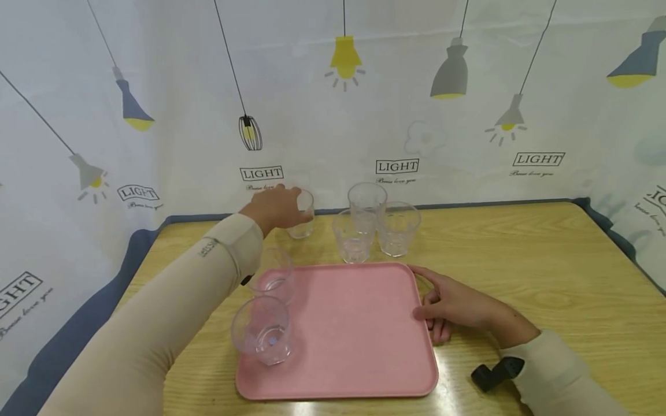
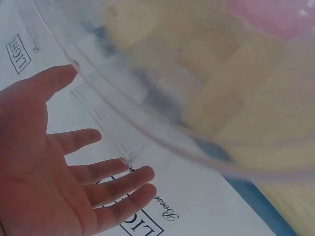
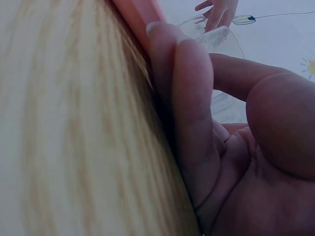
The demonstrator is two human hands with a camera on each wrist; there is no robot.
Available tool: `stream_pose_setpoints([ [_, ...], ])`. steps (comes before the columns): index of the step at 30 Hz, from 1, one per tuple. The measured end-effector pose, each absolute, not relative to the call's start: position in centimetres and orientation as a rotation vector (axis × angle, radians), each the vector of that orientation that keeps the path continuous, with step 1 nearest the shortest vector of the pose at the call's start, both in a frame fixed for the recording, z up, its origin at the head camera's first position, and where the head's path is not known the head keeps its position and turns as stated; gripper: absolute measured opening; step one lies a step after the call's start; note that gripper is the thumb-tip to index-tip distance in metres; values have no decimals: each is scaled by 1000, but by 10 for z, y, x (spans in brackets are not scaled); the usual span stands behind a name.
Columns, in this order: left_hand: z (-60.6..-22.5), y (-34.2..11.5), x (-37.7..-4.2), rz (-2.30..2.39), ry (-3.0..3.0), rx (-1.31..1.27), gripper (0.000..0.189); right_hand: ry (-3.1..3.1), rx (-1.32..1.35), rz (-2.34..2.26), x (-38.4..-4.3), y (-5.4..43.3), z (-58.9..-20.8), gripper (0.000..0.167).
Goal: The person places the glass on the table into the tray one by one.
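At the back left of the table, my left hand [image 1: 278,208] is at a clear tumbler [image 1: 303,230], its fingers spread around the side. The left wrist view has the left hand's fingers [image 2: 123,189] extended beside that tumbler's faint outline, with a large blurred clear rim in the foreground. My right hand [image 1: 458,303] grips the right edge of a pink tray [image 1: 359,329], thumb over the rim and other fingers at its outer side and below. Two clear tumblers stand along the tray's left side, the front one [image 1: 265,335] and the rear one [image 1: 276,280] partly behind the left sleeve.
Behind the tray, three more clear tumblers stand close together: a left one [image 1: 355,237], a rear one [image 1: 367,199] and a right one [image 1: 399,231]. A white curtain [image 1: 312,104] with printed lamps hangs along the wooden table's [image 1: 525,254] back edge.
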State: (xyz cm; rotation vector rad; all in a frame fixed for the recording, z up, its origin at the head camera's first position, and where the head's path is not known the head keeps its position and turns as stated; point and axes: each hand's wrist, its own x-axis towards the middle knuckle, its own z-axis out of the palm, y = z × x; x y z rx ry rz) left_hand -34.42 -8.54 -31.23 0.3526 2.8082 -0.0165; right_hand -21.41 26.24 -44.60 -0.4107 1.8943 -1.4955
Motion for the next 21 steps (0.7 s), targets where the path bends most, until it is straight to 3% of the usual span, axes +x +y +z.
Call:
stream_pose_setpoints([
  [21, -306, -88, -344, 57, 2745, 264, 82, 1893, -437, -1500, -213, 260, -443, 96],
])
